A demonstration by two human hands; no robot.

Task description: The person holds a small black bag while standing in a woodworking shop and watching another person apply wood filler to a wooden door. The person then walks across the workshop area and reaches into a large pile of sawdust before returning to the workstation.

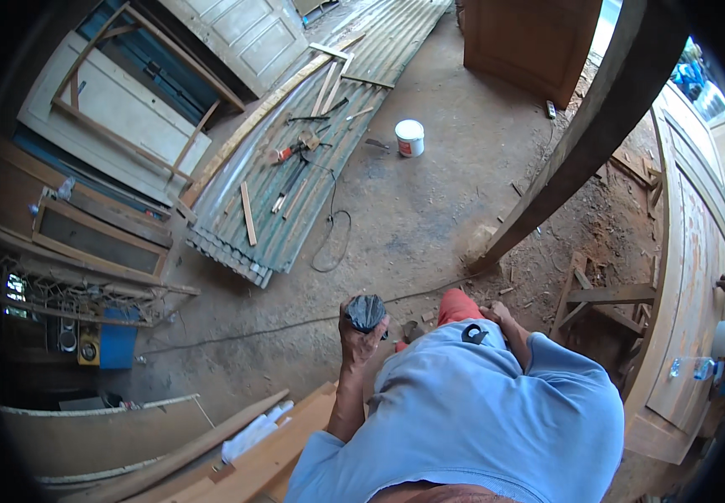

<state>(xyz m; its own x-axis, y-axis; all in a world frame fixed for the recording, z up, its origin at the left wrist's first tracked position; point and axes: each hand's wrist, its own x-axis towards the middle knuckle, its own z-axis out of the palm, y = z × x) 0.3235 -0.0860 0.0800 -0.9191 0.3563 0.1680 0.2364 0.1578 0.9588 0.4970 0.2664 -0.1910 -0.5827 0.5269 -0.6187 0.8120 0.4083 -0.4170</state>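
Left hand: the left hand [362,342] is wrapped around a black bundle [367,308], fingers curled about its sides.
Black bundle: held up in front of the body, left of the red trousers [458,307]; glossy and creased on top, its lower part covered by the hand, its contents hidden.
Right hand: the right hand [503,318] is at the waist beside the trousers, partly behind the blue shirt [497,402]; I cannot tell whether its fingers pinch cloth or only rest there.
Room ahead: dirt floor [388,226] spreads between the corrugated sheets [295,222] on the left and a wooden post [585,138] on the right; a white bucket [410,144] stands on it.
Underfoot: a dark cord [295,324] crosses the floor just past the bundle.
Near edges: planks [295,427] lie beside the left elbow; a panelled door [689,277] bounds the right side.
Hard to read: the orange-and-black tool [291,152] on the sheets is too small to identify; the feet are mostly hidden; the dark rim cuts off both sides.
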